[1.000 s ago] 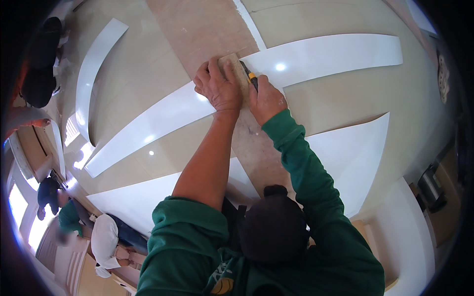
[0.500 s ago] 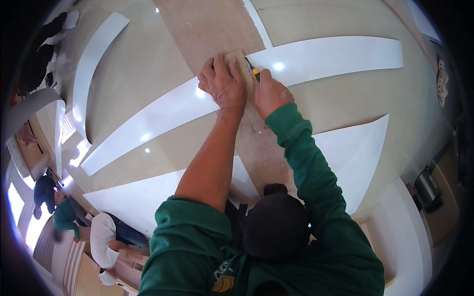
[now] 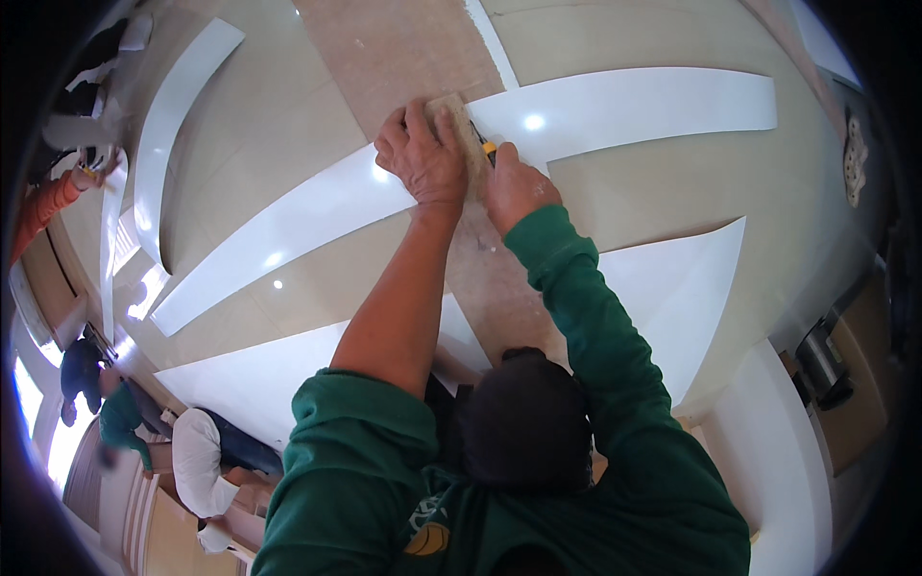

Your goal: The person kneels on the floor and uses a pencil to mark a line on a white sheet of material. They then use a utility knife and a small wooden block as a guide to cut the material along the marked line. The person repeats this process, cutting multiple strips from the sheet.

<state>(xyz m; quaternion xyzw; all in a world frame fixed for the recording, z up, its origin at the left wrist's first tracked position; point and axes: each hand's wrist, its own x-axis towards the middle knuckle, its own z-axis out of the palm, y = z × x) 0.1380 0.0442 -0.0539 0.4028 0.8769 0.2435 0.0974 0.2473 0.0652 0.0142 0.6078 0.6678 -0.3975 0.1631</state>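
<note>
My left hand (image 3: pixel 423 161) presses a short tan board (image 3: pixel 471 158) down across a long curved white strip (image 3: pixel 624 108), its bent fingers over the board's left side. Closed around a yellow-and-black utility knife (image 3: pixel 490 151), my right hand (image 3: pixel 520 195) sits just right of the board. The knife's dark front end lies along the board's right edge, over the strip; whether the blade tip is in the material I cannot tell. Beyond both hands, the strip stretches out to the left and right.
Beneath lies a brownish band (image 3: pixel 403 58) between glossy beige floor areas. Larger white sheets (image 3: pixel 677 288) lie nearer me on both sides. Another curved strip (image 3: pixel 168 125) is at far left. A person's orange sleeve (image 3: pixel 48 206) reaches in there; other people (image 3: pixel 202 461) are at lower left.
My right hand and the knife have come slightly toward me along the board, while my left hand stays on it. Another person's orange-sleeved arm has appeared at the far left.
</note>
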